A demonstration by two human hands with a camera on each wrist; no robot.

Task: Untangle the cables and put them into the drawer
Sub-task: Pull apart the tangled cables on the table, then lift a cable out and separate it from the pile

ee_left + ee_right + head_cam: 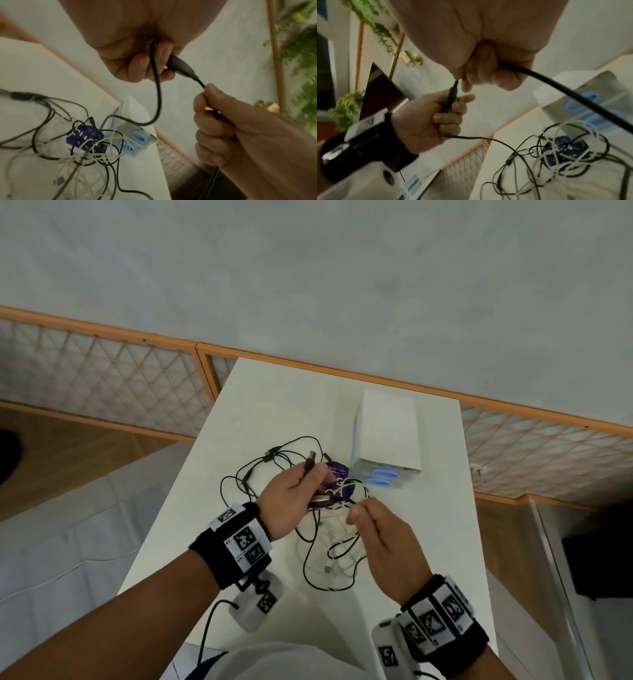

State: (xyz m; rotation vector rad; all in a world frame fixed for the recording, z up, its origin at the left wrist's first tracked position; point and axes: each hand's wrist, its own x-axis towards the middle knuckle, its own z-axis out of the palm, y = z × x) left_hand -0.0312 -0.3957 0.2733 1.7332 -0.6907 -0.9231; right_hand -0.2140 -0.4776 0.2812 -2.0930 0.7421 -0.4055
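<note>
Cables (310,529) lie in a loose black and white knot on the white table (442,535), mostly beneath and just beyond both hands, with 1 black lead lifted clear of the heap. That black lead (158,94) is held at 2 points: the left hand (291,505) has its fingers curled round the dark plug body (180,66), and the right hand (383,546) pinches the cord a little way past the plug between thumb and forefinger. To do this step well, I would keep the plug end steady in the left hand and let the right hand slide along the cord toward the knot, feeding slack rather than pulling, since a hard tug would probably tighten the white loops (556,148) that cross the black ones. Following 1 lead from its free end looks the safest course; the plug must go back through each loop it passes under. Just beyond the hands, touching the tangle, lies a small purple packet (334,477), wound about by thin white wire, and it may drag along if the heap is lifted. Beyond that, to the right, stands the white drawer unit (387,436) with 2 blue oval handles (387,473); both drawers appear closed, so 1 must be opened before anything goes in.
</note>
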